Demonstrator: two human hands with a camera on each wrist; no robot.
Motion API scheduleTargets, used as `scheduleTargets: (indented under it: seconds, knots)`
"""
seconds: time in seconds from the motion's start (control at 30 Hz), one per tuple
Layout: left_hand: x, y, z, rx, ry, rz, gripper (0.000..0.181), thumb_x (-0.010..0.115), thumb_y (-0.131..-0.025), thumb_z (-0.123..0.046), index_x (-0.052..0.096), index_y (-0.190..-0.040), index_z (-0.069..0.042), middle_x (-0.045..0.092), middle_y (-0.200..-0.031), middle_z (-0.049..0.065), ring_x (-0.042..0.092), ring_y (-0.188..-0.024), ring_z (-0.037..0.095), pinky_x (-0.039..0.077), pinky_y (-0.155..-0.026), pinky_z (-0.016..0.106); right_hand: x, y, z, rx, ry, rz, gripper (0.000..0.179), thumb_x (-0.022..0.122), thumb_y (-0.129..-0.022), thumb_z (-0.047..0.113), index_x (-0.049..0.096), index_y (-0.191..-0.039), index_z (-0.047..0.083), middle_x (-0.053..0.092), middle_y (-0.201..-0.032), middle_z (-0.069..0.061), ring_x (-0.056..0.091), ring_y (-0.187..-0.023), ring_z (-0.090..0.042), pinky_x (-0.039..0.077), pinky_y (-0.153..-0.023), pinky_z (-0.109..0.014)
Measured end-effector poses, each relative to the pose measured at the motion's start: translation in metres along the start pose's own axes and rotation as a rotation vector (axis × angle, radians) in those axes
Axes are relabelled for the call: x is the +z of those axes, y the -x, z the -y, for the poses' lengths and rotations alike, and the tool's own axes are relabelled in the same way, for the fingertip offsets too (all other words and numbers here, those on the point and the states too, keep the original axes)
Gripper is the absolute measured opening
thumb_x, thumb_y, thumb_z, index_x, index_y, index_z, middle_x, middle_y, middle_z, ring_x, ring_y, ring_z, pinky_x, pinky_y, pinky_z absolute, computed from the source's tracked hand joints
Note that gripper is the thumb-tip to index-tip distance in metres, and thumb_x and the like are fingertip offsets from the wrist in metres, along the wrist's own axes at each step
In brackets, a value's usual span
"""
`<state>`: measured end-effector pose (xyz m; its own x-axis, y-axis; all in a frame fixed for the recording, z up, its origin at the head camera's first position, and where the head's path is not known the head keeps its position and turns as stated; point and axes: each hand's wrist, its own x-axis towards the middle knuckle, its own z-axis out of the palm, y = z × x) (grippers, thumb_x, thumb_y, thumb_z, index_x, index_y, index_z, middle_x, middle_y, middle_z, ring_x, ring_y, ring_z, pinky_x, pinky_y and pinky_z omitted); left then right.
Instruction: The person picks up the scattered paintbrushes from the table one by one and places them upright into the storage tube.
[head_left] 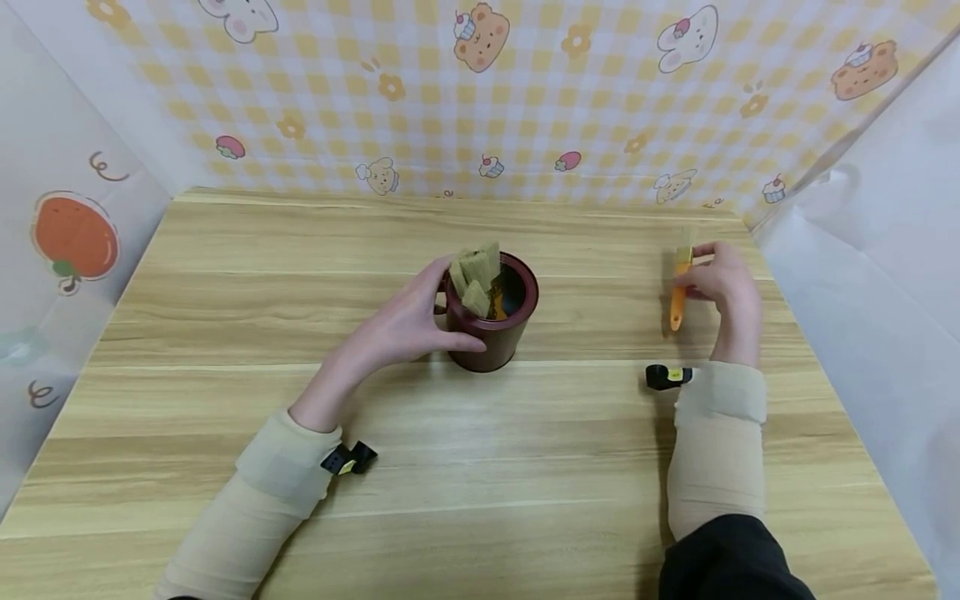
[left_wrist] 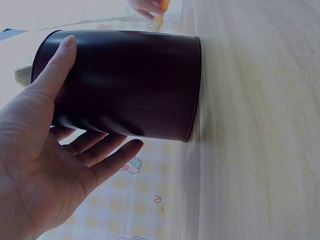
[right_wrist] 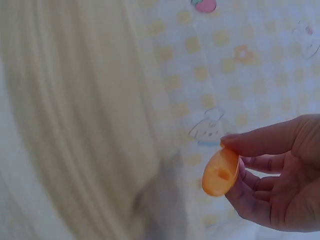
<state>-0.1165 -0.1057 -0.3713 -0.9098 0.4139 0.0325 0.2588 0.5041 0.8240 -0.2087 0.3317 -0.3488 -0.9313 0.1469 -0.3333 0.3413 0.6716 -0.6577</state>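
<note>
In the head view a dark brown cylindrical pot [head_left: 487, 350] stands upright near the middle of the wooden table. Several paintbrushes [head_left: 476, 271] stand in it, pale bristles up, and part of an orange handle shows inside. My left hand [head_left: 408, 321] holds the pot from its left side. The left wrist view shows the thumb along the pot's wall [left_wrist: 130, 85] and the fingers curved round the other side. Off to the right, my right hand [head_left: 723, 275] pinches a paintbrush [head_left: 678, 308] by its orange handle, bristles pointing away from me. The handle's end [right_wrist: 220, 175] faces the right wrist camera.
A checked cloth [head_left: 525, 108] with cartoon animals hangs behind the table's far edge. White sheets [head_left: 885, 250] flank both sides. The wooden tabletop [head_left: 480, 483] stretches between the forearms. Small black cameras [head_left: 348, 458] sit at the cuffs.
</note>
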Motion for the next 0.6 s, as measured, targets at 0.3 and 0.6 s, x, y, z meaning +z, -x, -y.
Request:
scheduleTargets:
  seconds: [0.3,0.6]
  knots:
    - [0.001,0.0,0.0,0.0,0.004,0.002,0.111,0.094,-0.07,-0.049,0.03,-0.158,-0.026,0.05,-0.147,-0.003,0.053,-0.133,0.016,0.045,-0.115,0.046,0.015,0.026,0.05,-0.173,-0.061,-0.176,0.058,0.066,-0.096,0.01,0.036,-0.146,0.003,0.05,-0.1,-0.001,0.057,-0.082,-0.007,0.058,-0.066,-0.015]
    - [0.0,0.001,0.0,-0.003,0.009,0.003,0.11,0.094,-0.071,-0.048,0.031,-0.158,-0.025,0.05,-0.147,-0.004,0.053,-0.134,0.016,0.046,-0.114,0.045,0.037,0.051,0.088,-0.38,-0.153,-0.3,0.048,0.067,-0.095,0.009,0.045,-0.137,0.013,0.049,-0.098,0.005,0.058,-0.079,-0.006,0.057,-0.064,-0.013]
